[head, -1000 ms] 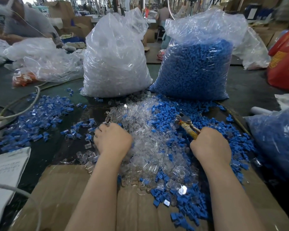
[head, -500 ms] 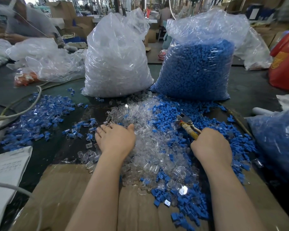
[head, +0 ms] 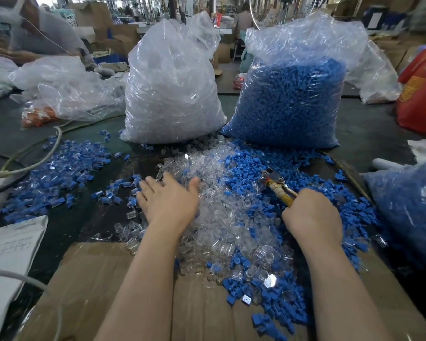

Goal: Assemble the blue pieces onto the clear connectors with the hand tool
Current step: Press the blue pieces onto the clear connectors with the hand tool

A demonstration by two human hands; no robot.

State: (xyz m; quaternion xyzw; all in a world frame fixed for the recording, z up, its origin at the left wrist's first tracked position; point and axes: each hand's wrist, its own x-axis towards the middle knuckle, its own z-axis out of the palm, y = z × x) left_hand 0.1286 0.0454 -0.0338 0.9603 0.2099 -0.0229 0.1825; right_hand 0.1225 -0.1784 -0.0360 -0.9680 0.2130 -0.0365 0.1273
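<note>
1. The left hand (head: 169, 200) lies flat with its fingers straight and spread, palm down, resting on the left edge of the heap of clear connectors (head: 221, 200); it holds nothing.
2. The right hand (head: 312, 217) is curled in a fist round the yellow handle of the hand tool (head: 278, 184), whose dark metal head points up and left over the heap. Whether the tool's head grips anything cannot be told.
3. The clear connectors are small see-through plastic tubes, glossy and catching light, piled loosely in the middle of the table (head: 369, 134) between the two hands and spilling toward the near edge.
4. The blue pieces (head: 251, 173) are small matte blue plastic caps, blocky in shape, scattered thickly on the right of the clear heap and mixed into it near the front.
5. A flat sheet of brown cardboard (head: 103, 286) covers the near edge of the table under both forearms.
6. Toward the left edge lies a spread of joined parts (head: 59, 168), blue with clear ends.
7. At the far edge stand two crinkled see-through plastic bags: the left bag (head: 170, 89) full of clear connectors, the right bag (head: 290, 102) full of blue pieces, standing just beside each other.
8. A white cable (head: 30, 166) curves across the far-left part of the table, and a sheet of paper (head: 10, 247) with handwriting lies at the left edge.
9. Another bag of blue parts (head: 408, 207) sits at the right edge.
</note>
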